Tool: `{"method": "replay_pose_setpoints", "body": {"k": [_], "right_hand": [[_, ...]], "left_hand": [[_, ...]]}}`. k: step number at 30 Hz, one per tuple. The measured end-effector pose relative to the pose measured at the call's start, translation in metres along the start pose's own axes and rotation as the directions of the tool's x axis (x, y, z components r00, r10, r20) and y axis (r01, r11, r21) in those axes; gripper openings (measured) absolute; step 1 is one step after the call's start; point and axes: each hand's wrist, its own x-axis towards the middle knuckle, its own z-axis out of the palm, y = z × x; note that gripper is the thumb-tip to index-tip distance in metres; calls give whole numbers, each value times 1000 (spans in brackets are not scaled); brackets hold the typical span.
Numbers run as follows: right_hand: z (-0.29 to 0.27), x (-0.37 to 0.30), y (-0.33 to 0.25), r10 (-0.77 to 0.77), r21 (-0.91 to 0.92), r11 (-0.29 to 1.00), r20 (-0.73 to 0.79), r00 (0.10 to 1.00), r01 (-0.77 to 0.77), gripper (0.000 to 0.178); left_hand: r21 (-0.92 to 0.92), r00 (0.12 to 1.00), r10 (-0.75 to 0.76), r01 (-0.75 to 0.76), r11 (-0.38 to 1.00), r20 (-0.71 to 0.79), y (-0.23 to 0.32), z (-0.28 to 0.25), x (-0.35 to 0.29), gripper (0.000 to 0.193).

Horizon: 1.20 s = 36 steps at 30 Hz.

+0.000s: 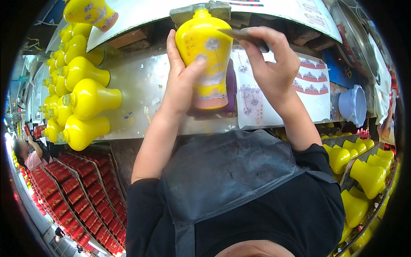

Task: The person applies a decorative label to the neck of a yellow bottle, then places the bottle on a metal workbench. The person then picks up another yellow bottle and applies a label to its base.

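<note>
My left hand [182,81] is closed round the side of a glossy yellow bottle [193,38], its thumb lying across the front. The bottle has a clear neck, grey flower pictures and a patterned pink-brown band round its foot. Its neck lies against a grey block [177,16] at the far side. In my right hand [276,64] a thin dark scraper-like blade [233,34] is pinched, its tip at the bottle's right shoulder. Below the bottle a purple pad [231,85] partly shows. Beside it lies a white sheet of flower and band decals [265,112].
Several plain yellow bottles [96,99] lie along the bench's left side; a decorated one [92,13] is at the far left. A lavender bucket [352,106] stands at right. Racks hold yellow bottles [368,176] at lower right and red items [70,184] at lower left, near another person [34,158].
</note>
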Motion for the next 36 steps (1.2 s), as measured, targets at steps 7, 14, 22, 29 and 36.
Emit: {"method": "replay_pose_setpoints", "body": {"k": [7,14,22,29,36], "right_hand": [[-8,-39,-25,-288,214,946,209,935,243,26],[-8,-24,-15,210,7,977,141,968,-213,29],[-6,-13,-25,92,36,994,161,983,-100,30],[-1,12,-23,-108,53,993,140,984,102,26],[-1,32,-10,-273,-205,941,19,962,271,26]], "left_hand": [[-164,998,-12,21,986,58,-2,-3,6,97],[-201,997,-23,36,979,67,-5,-5,5,98],[-172,996,-31,46,984,89,-5,-8,6,99],[-93,994,-26,36,995,103,3,-5,4,114],[65,997,-43,39,997,60,6,-4,-1,110]]}}
